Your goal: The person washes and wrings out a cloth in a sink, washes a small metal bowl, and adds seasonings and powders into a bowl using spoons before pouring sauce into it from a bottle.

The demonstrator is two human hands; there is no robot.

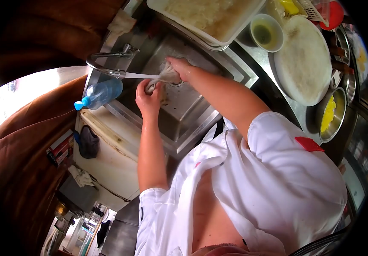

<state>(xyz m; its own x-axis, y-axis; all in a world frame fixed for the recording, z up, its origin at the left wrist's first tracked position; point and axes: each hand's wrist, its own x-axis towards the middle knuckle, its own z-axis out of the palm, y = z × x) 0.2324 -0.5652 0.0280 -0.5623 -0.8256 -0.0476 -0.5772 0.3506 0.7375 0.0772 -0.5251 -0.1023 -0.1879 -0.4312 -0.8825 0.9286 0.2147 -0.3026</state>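
A wet, pale cloth [168, 74] is stretched between both hands above the steel sink [182, 123]. My left hand [148, 99] has its fingers closed round the cloth's lower left end. At the upper right end, my right hand [179, 68] grips the same cloth. Water runs from the curved tap [103, 66] onto the cloth between the hands. The drain lies just beneath the cloth, and small bits of debris are on the sink floor.
A blue bottle [103, 93] lies left of the sink, beside the tap. Above the sink is a white tray [228, 38] of pale food in liquid. Rightward are a bowl [267, 33], a round board [303, 62] and a metal bowl [339, 121] with yellow food.
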